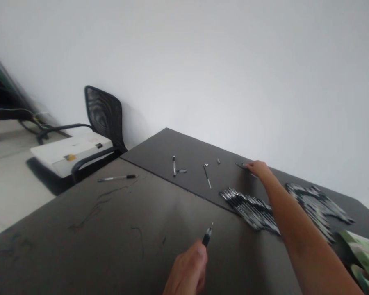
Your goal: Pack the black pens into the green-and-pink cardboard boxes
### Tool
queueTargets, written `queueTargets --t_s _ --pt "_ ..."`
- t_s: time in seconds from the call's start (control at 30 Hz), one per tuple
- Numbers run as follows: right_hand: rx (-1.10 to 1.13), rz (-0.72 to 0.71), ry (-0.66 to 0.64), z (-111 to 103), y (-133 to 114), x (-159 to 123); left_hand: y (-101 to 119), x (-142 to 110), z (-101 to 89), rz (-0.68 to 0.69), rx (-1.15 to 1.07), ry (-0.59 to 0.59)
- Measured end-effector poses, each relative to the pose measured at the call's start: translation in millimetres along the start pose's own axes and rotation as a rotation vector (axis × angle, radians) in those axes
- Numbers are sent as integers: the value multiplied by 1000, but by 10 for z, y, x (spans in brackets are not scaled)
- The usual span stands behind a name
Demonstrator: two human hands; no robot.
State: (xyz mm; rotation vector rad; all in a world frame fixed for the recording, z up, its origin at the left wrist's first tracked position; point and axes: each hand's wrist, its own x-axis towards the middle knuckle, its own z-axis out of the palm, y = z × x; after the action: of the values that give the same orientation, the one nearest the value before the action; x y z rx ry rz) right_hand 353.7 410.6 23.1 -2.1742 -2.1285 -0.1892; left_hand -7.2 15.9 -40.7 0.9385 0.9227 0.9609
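My left hand (189,268) is closed around a black-gripped pen (207,237), its bare tip pointing up and away from me. Across the table, near the wall, the fingers of my right hand (258,167) pinch another pen (241,165) lying at the tabletop. Below my right forearm is a row of pens (247,209) set side by side, partly hidden by the arm. To its left lie a slim pen part (207,177), a small cap (218,161), an upright-lying pen (174,166) and another cap (182,171). One more pen (118,178) rests farther left.
A second group of pens (313,205) spreads to the right of my forearm, beside a green-and-white box (361,250). The dark table (110,246) has a seam and dark ink-like marks. A black mesh chair (104,114) at left bears a white box (74,149). A white wall stands behind.
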Motion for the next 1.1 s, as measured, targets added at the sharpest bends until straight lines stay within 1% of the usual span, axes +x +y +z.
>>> queueTargets --t_s 0.1,0.17,0.27,0.37,0.47,0.53,0.7,0.77,0.83,0.9,0.97,1.0,1.03,1.07,1.1 --pt "-36 37 -105 -6 2 9 62 -30 22 26 14 -17" --pt "-52 55 -155 -33 -1 7 78 -44 52 64 20 -3" --pt "-62 71 -205 -66 -32 -3 77 -63 91 109 28 35" --pt "-60 92 -225 -95 -91 -31 101 -90 113 99 30 56" --pt "-47 114 -210 -182 -171 -91 161 -116 123 90 39 61" --pt "-25 121 -173 -294 -235 -147 190 -126 126 89 48 66" --pt "127 58 -55 -698 -465 -332 174 -117 129 98 55 69" --pt "224 9 -29 -859 -613 -484 181 -106 134 109 64 76" --pt "338 -59 -36 -989 -809 -772 227 -95 147 128 67 104" --pt "473 -156 -103 -1064 -1048 -1245 297 -84 165 159 45 161" --pt "635 -272 -236 -1069 -1305 -1872 359 -70 183 195 9 222" --pt "849 -311 -370 -1044 -1428 -2210 377 -61 190 211 -8 248" --pt "1018 -326 -481 -1006 -1541 -2536 384 -50 195 227 -22 263" --pt "1144 -327 -556 -958 -1640 -2832 381 -38 199 247 -37 265" --pt "1238 -319 -603 -908 -1723 -3082 372 -25 202 272 -51 257"
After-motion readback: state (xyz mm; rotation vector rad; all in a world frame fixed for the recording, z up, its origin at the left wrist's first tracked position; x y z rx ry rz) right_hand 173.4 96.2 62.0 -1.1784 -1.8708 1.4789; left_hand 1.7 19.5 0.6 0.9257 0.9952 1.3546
